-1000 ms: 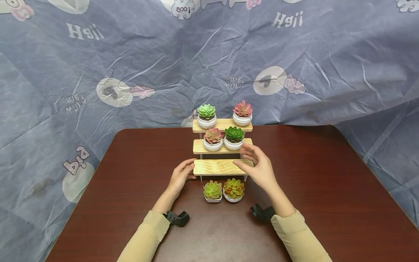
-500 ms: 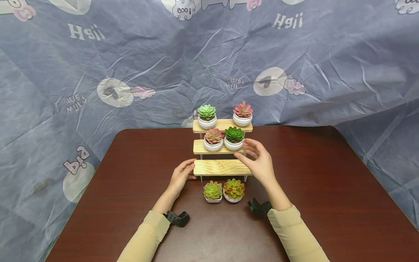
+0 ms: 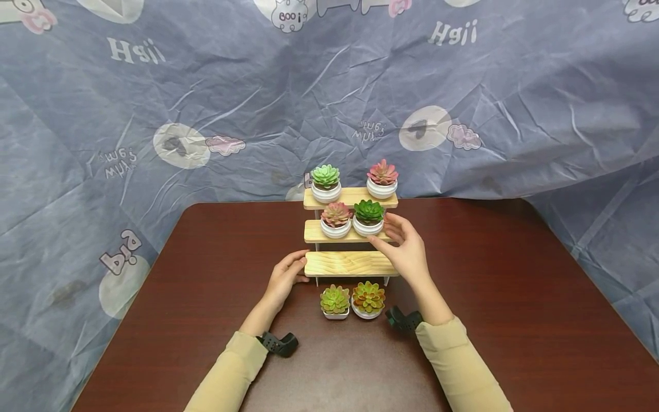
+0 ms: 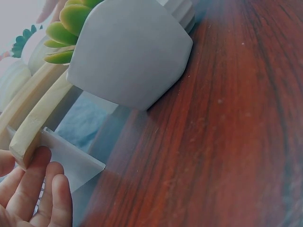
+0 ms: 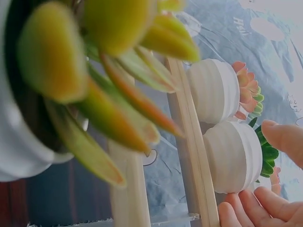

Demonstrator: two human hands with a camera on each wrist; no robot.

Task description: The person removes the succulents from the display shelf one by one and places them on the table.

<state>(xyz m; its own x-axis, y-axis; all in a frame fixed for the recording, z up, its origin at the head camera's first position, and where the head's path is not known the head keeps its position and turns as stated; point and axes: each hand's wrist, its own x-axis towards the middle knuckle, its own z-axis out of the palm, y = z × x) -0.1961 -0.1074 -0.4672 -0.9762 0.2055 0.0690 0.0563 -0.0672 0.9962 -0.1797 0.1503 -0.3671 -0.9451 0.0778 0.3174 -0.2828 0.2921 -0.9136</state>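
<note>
A three-tier stand with pale wooden boards point(image 3: 350, 264) stands mid-table. My left hand point(image 3: 280, 278) holds the left end of its lowest board; in the left wrist view its fingers point(image 4: 35, 175) lie against that end. My right hand point(image 3: 409, 249) is at the right of the middle tier, around the side of a dark green succulent point(image 3: 368, 212) in a white pot point(image 5: 232, 158). Its fingertips touch or nearly touch the pot, while the thumb point(image 5: 284, 142) is apart from it in the right wrist view. A pink-green succulent point(image 3: 336, 214) stands left of that pot.
On the top tier are a light green succulent point(image 3: 326, 177) and a pink succulent point(image 3: 382, 173). Before the stand, a yellow-green succulent point(image 3: 335, 299) and an orange-tinged succulent point(image 3: 368, 297) sit on the dark table point(image 3: 226, 240). A printed cloth point(image 3: 288, 103) hangs behind.
My right hand has shifted slightly, its fingers moving up and its wrist inward to the left beside the dark green succulent. The left hand and the pots have stayed put.
</note>
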